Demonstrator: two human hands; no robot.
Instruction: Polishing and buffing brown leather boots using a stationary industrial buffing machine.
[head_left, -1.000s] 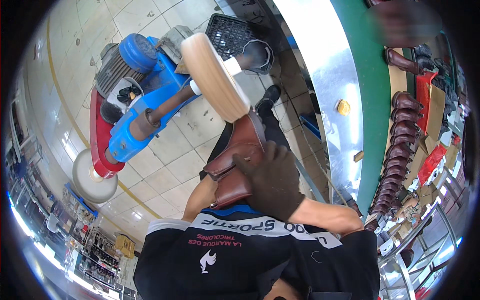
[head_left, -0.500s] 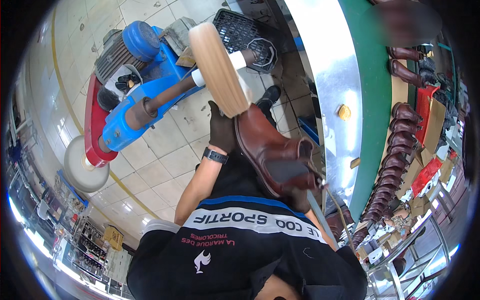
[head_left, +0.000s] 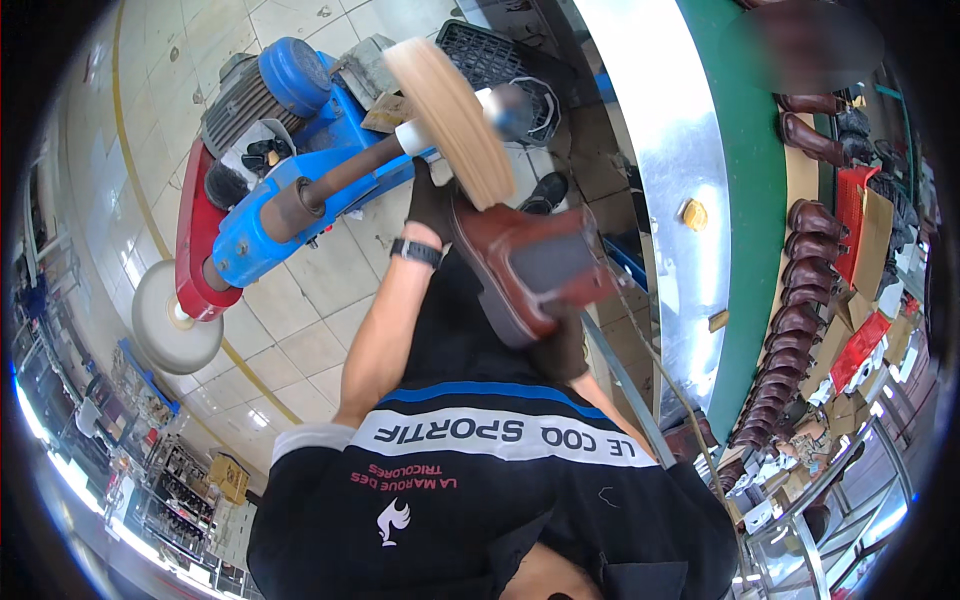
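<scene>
A reddish-brown ankle boot [head_left: 500, 275] with a dark elastic side panel is held up in both my hands, lying on its side. Its forefoot meets the edge of a tan buffing wheel [head_left: 455, 125], whose surface is blurred. My left hand [head_left: 430, 205], in a dark glove, grips the boot's toe end beside the wheel; its fingers are partly hidden. Around the heel, my right hand [head_left: 560, 350] also wears a dark glove; it is blurred and mostly covered by the boot.
A blue machine body [head_left: 260, 230] carries the wheel's shaft, with a blue motor [head_left: 295, 75] behind. At its near end is a pale disc wheel [head_left: 178, 318]. On my right runs a metal-edged bench [head_left: 680, 150], with a row of brown boots [head_left: 800, 290] beyond. A black crate [head_left: 490, 60] stands ahead.
The boot has moved left and turned, its shaft swinging up and away from me, so the wheel now meets the forefoot farther from the toe. Both hands have moved with it.
</scene>
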